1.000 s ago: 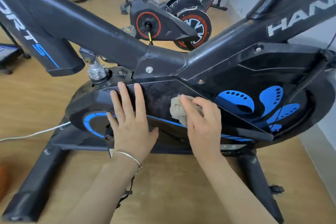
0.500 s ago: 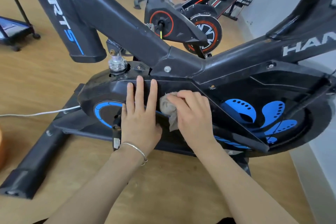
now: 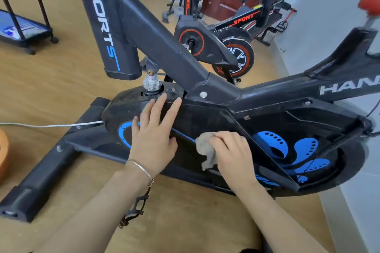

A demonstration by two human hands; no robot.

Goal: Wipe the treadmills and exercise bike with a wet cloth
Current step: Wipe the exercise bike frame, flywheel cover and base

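Since the earlier frames the right hand point(image 3: 232, 156) has slid the cloth point(image 3: 206, 150) away from the left hand point(image 3: 153, 139), down toward the lower edge of the bike's point(image 3: 205, 86) side cover point(image 3: 197, 117); half a second ago the two hands nearly touched, now a strip of bare cover lies between them. The left hand has shifted up, its fingertips now at the cover's top edge just below the chrome knob point(image 3: 151, 84). The view has also pulled back, so more of the frame shows.

The left hand lies flat on the cover with fingers straight and spread, a thin bracelet point(image 3: 141, 169) on the wrist. The right hand's fingers are curled over the bunched grey-beige cloth, pressing it against the cover's lower middle.

The bike's long axis runs left to right across the view, the blue-patterned flywheel point(image 3: 298, 150) at the right end and a floor bar point(image 3: 47, 174) at the left. Its cover stretches the same way.

White letters "SPORTS" run down the upright tube, with a blue stripe by the final S. "HAN" shows on the right tube, cut by the picture's edge. A second bike point(image 3: 216, 45) behind, with red trim, reads "SPORT". A white cable point(image 3: 51, 125) lies on the wood floor point(image 3: 41, 88) at left
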